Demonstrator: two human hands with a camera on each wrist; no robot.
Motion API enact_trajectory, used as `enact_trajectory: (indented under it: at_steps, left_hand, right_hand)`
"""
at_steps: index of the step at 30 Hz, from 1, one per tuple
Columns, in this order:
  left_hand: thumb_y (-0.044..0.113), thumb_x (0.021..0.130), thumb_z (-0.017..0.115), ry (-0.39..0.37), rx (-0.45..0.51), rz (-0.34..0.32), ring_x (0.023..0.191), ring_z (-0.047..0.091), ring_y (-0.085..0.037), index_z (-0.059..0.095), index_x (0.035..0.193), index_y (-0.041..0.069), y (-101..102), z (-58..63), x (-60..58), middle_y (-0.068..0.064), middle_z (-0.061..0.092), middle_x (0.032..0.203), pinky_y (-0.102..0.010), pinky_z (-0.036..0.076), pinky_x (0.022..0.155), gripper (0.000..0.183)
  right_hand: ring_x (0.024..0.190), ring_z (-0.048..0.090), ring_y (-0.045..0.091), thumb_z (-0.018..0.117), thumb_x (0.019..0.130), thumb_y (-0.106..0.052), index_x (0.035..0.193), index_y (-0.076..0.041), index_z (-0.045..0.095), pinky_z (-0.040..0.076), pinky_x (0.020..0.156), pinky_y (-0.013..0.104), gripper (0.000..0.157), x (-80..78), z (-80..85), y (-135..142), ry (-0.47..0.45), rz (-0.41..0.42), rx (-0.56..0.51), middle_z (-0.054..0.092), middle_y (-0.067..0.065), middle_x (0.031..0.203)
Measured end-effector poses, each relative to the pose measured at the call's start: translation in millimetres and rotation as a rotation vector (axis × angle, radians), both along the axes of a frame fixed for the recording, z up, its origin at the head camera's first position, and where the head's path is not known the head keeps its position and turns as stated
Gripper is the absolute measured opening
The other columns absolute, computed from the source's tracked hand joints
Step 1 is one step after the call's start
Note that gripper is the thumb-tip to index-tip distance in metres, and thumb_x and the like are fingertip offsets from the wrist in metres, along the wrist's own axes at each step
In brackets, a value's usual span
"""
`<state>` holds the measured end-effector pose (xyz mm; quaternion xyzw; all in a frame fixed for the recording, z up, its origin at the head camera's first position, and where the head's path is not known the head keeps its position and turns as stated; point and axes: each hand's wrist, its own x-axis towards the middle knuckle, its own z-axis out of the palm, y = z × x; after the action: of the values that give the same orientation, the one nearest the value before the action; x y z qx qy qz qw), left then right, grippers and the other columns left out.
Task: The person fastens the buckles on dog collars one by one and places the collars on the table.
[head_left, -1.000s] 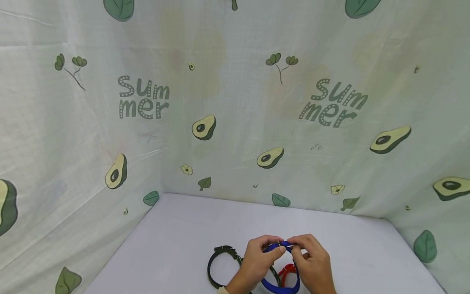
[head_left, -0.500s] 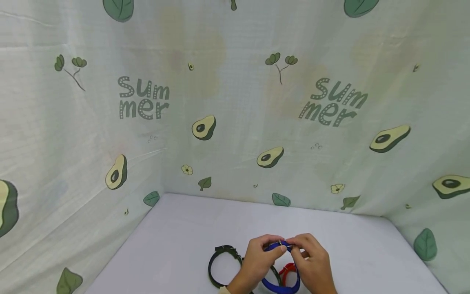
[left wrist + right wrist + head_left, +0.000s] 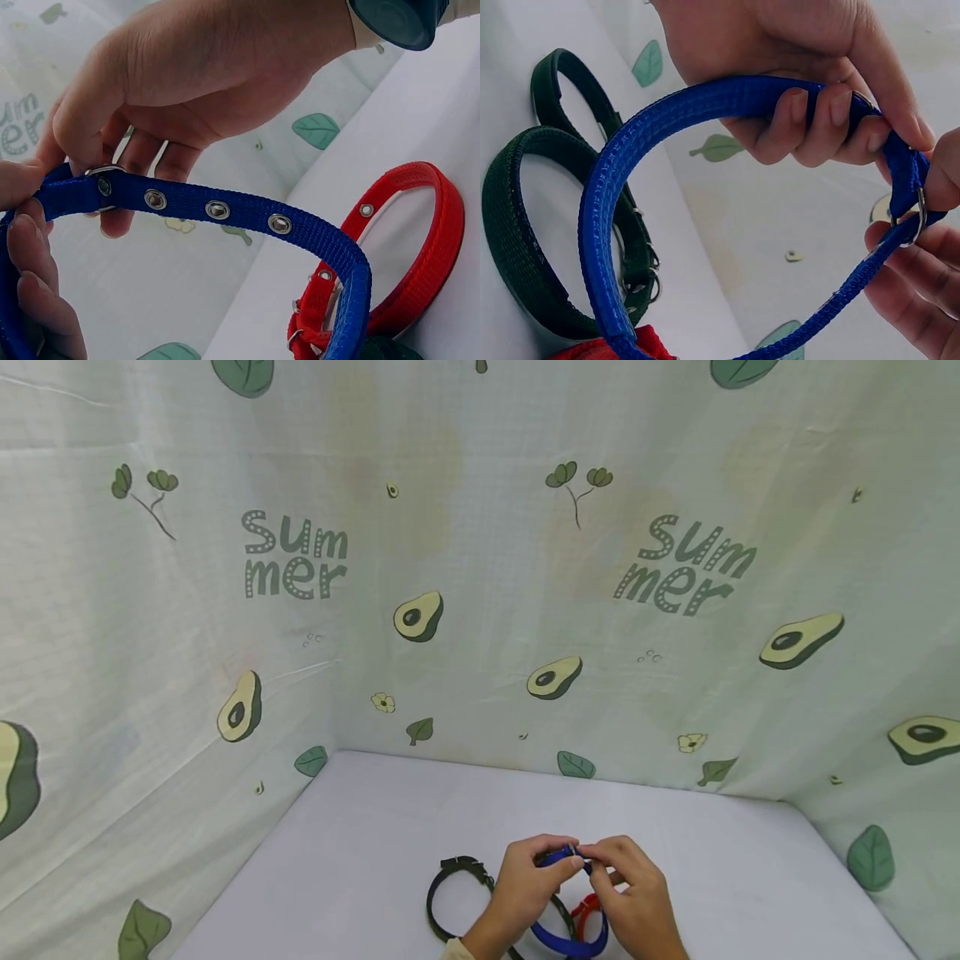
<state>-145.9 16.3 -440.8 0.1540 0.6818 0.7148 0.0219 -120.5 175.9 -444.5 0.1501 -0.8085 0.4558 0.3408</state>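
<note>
Between both hands hangs a looped blue collar (image 3: 573, 946), held above the table. My left hand (image 3: 528, 877) grips its padded band beside the buckle; in the right wrist view, that hand's fingers (image 3: 832, 109) curl round the band. At the metal buckle (image 3: 920, 206), my right hand (image 3: 633, 889) pinches the strap with thumb and fingertips. Metal eyelets (image 3: 218, 210) run along the strap in the left wrist view, where the right hand (image 3: 202, 67) lies above it. The strap's tip is partly hidden by fingers.
Below the hands, a red collar (image 3: 587, 906) lies on the white table (image 3: 390, 827). Dark green collars (image 3: 514, 217) lie to the left, one (image 3: 429, 902) beside my left forearm. A printed cloth (image 3: 480, 568) stands behind the table and along its sides.
My right fingertips have shifted slightly left, closer to the left hand, and less blue strap shows between them. Both hands keep hold of the blue collar. The other collars have not moved.
</note>
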Motion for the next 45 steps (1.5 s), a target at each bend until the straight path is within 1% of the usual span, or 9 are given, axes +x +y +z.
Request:
enact_trajectory:
  at_steps: [6,11,18,25,28,33,36,41,45]
  left_hand:
    - [0.024,0.09,0.076,-0.007,-0.012,-0.017,0.07,0.061,-0.011,0.076,0.108,0.011,-2.5,0.7,-0.7,0.001,0.071,0.093,-0.021,0.052,0.062,0.023]
    - [0.025,0.092,0.075,-0.033,0.023,-0.023,0.066,0.059,-0.011,0.074,0.11,0.01,-1.4,1.4,-1.5,-0.001,0.07,0.089,-0.02,0.052,0.061,0.024]
    - [0.02,0.093,0.073,-0.055,0.132,-0.051,0.06,0.059,-0.011,0.066,0.107,0.004,1.8,1.3,-2.1,-0.01,0.073,0.089,-0.019,0.051,0.057,0.022]
    - [0.02,0.095,0.07,-0.048,0.13,-0.05,0.061,0.06,-0.01,0.063,0.106,0.003,2.0,-1.1,-1.8,-0.006,0.073,0.087,-0.018,0.048,0.056,0.021]
    - [0.019,0.096,0.069,-0.039,0.124,-0.056,0.062,0.061,-0.01,0.062,0.106,0.003,2.8,-1.2,-2.4,-0.006,0.072,0.087,-0.018,0.048,0.056,0.02]
    - [0.02,0.098,0.066,-0.016,0.064,-0.093,0.067,0.063,-0.01,0.062,0.109,0.005,3.6,-0.8,-2.2,-0.001,0.071,0.088,-0.019,0.048,0.058,0.019]
    - [0.021,0.099,0.065,-0.012,0.032,-0.111,0.07,0.063,-0.009,0.064,0.111,0.006,2.6,-1.0,0.0,0.001,0.069,0.088,-0.019,0.049,0.059,0.018]
    - [0.02,0.1,0.064,-0.012,0.032,-0.138,0.072,0.064,-0.009,0.067,0.113,0.007,0.4,-2.4,0.5,0.002,0.067,0.087,-0.019,0.049,0.06,0.019]
    - [0.022,0.1,0.063,-0.012,0.034,-0.129,0.071,0.062,-0.01,0.067,0.113,0.008,-1.2,-1.8,0.2,0.001,0.066,0.087,-0.02,0.05,0.061,0.019]
  right_hand:
    - [0.079,0.061,0.006,0.067,0.082,0.018,0.103,-0.019,0.077,0.053,0.06,0.018,0.043,-0.8,0.9,3.5,0.06,0.087,0.042,0.062,-0.009,0.093]
    - [0.083,0.062,0.008,0.066,0.086,0.015,0.107,-0.018,0.076,0.055,0.064,0.023,0.04,-3.1,0.2,7.8,0.009,0.133,0.018,0.063,-0.007,0.095]
    - [0.084,0.064,0.009,0.065,0.087,0.014,0.107,-0.017,0.077,0.055,0.065,0.024,0.038,-3.2,0.6,9.9,-0.067,0.096,-0.017,0.064,-0.008,0.096]
    - [0.082,0.063,0.01,0.067,0.089,0.009,0.106,-0.013,0.077,0.055,0.064,0.026,0.029,-2.2,0.1,7.4,-0.133,0.068,-0.035,0.064,-0.01,0.095]
    - [0.083,0.064,0.01,0.069,0.089,0.005,0.106,-0.015,0.076,0.056,0.065,0.027,0.027,-2.8,0.6,6.6,-0.145,0.066,-0.036,0.065,-0.01,0.096]
    - [0.082,0.064,0.007,0.073,0.091,-0.006,0.109,-0.018,0.074,0.056,0.065,0.027,0.022,-1.3,2.5,5.4,-0.167,0.067,-0.033,0.065,-0.01,0.098]
    - [0.081,0.063,0.007,0.075,0.091,-0.011,0.115,-0.015,0.073,0.056,0.065,0.026,0.025,1.7,2.7,5.4,-0.228,0.101,-0.053,0.065,-0.008,0.098]
    - [0.089,0.067,0.014,0.074,0.092,-0.016,0.12,-0.011,0.071,0.056,0.07,0.025,0.029,2.6,1.4,6.4,-0.372,0.178,-0.159,0.067,-0.001,0.104]
    - [0.083,0.068,0.019,0.076,0.091,-0.022,0.114,-0.012,0.071,0.057,0.066,0.028,0.025,1.8,5.5,4.0,-0.46,0.15,-0.239,0.07,0.004,0.104]
